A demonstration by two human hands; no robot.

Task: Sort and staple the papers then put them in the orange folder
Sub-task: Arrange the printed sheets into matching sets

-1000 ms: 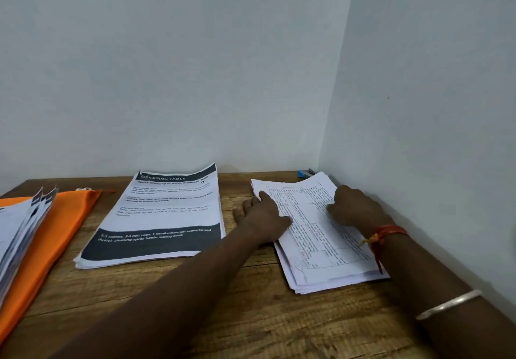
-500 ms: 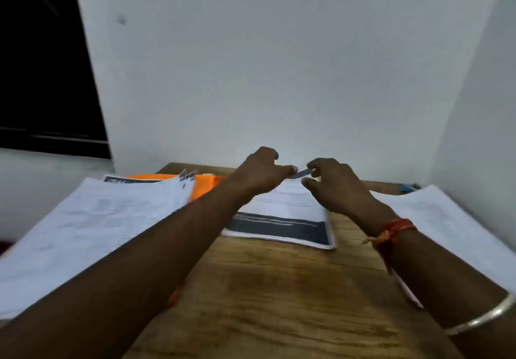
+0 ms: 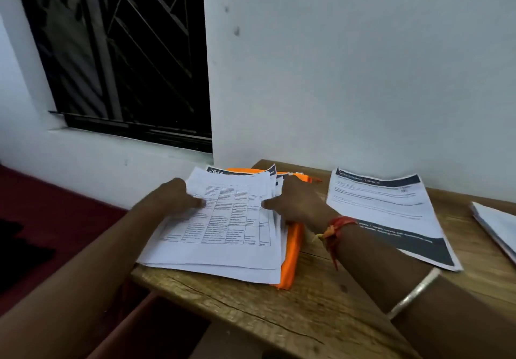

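Hiding most of orange folder [image 3: 291, 255]: papers [image 3: 223, 235]

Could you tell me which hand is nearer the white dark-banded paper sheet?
Right. The right hand sits just left of the white dark-banded paper sheet; the left hand is farther left, across the white paper stack.

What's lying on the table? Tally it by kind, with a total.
Orange folder: 1
Paper stacks: 3 (stack on the folder, banner-printed stack, stack at the right edge)
Total: 4
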